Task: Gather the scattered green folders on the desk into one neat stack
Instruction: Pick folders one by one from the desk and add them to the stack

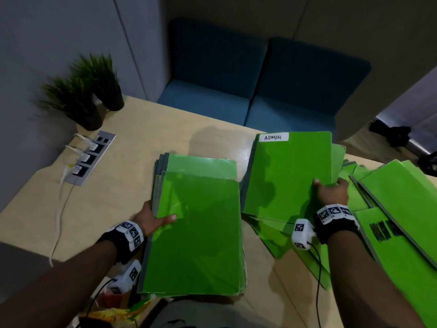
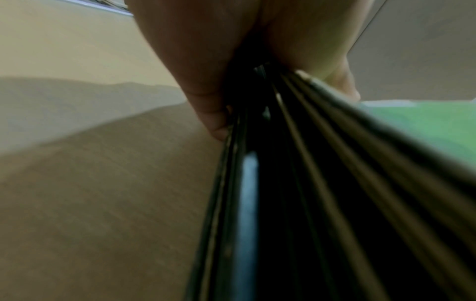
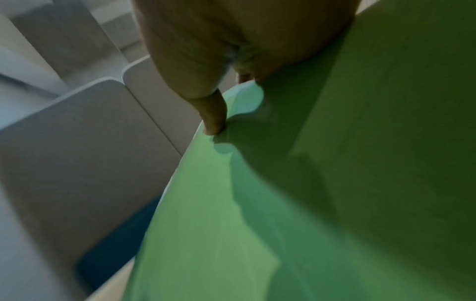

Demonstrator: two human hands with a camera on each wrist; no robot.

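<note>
Where the pale wood counter (image 1: 132, 147) meets the grey wall, the holdings run thus. Blue sofa (image 1: 248, 91): behind the counter's far edge. Loose folders (image 1: 402, 192): green, fanned and overlapping across the counter's right side, one bearing a black scrawl. Folder stack (image 1: 196, 233): green, several deep, at near centre, upper folders shifted toward the viewer. Labelled folder (image 1: 288, 176): green, white tag reading ADMIN, just right of the stack, lying over other folders. Two potted plants (image 1: 82, 91): far left corner. Socket strip (image 1: 89, 157): set into the counter, white plugs and cable attached. Left hand (image 1: 151, 218): grips the stack's left edge, thumb on top, fingers under. Right hand (image 1: 331, 192): pinches the labelled folder's right edge, thumb on top.
</note>
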